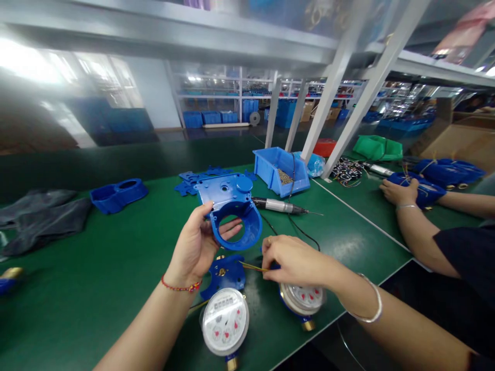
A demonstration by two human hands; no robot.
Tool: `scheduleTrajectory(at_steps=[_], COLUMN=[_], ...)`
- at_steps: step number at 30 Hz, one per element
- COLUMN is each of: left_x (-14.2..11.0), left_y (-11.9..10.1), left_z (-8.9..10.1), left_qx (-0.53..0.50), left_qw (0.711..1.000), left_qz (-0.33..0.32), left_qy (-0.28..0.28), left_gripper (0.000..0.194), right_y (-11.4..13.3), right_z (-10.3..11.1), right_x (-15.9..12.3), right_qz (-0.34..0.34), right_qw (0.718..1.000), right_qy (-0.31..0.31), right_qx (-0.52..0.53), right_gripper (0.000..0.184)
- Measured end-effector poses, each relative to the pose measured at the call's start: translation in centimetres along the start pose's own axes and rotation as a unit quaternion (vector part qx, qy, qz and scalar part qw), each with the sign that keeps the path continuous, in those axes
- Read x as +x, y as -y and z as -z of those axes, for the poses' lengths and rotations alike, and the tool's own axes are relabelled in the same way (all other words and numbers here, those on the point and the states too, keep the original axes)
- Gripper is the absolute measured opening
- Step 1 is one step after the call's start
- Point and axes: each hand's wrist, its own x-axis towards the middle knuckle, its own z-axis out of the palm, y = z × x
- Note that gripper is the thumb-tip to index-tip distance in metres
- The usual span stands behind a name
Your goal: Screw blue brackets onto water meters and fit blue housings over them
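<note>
My left hand (195,250) grips a blue plastic meter housing (244,234) by its edge, raised above the bench with its round opening toward me. My right hand (296,260) is closed on thin yellow wires (252,266), which run left toward a flat blue plate (226,275). Beneath the right hand lies a water meter (305,296), its upper part covered by the fingers. Another water meter (225,322), with a clear round dial and a brass end, lies in front of the blue plate.
Behind the housing are an electric screwdriver (276,205), stacked blue plates (189,181) and a blue bin (282,172) of small screws. To the left lie a blue housing (119,195) and dark cloth (46,216). A co-worker's hand (402,191) handles blue parts at right. Shelf posts (328,77) rise behind.
</note>
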Motion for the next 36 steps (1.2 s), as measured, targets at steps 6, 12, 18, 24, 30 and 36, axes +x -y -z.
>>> scheduleTrajectory(at_steps=[6, 12, 18, 24, 30, 36], left_x=[0.2, -0.8, -0.9, -1.9, -2.8, -2.5], left_y=[0.7, 1.5, 2.1, 3.1, 3.1, 3.4], left_z=[-0.3, -1.0, -1.0, -1.4, -1.7, -1.3], left_qx=[0.011, 0.102, 0.149, 0.205, 0.219, 0.228], left_qw=[0.999, 0.995, 0.988, 0.977, 0.975, 0.973], left_qz=[-0.003, 0.004, -0.02, -0.056, -0.046, -0.04], left_qy=[-0.037, -0.012, -0.027, 0.0, 0.009, 0.018], left_gripper=[0.02, 0.033, 0.038, 0.037, 0.03, 0.032], right_y=[-1.3, -0.9, 0.3, 0.6, 1.3, 2.3], right_z=[-2.0, -2.9, -3.3, -3.5, -3.1, -2.8], right_x=[-2.8, -2.0, -3.1, -2.3, -1.1, -1.3], right_qz=[-0.038, -0.04, -0.034, -0.073, -0.148, -0.16], right_qw=[0.947, 0.892, 0.898, 0.885, 0.904, 0.934], right_qy=[-0.165, -0.225, -0.328, -0.387, -0.365, -0.288], right_qx=[0.274, 0.39, 0.29, 0.248, 0.165, 0.139], right_gripper=[0.011, 0.01, 0.022, 0.016, 0.012, 0.018])
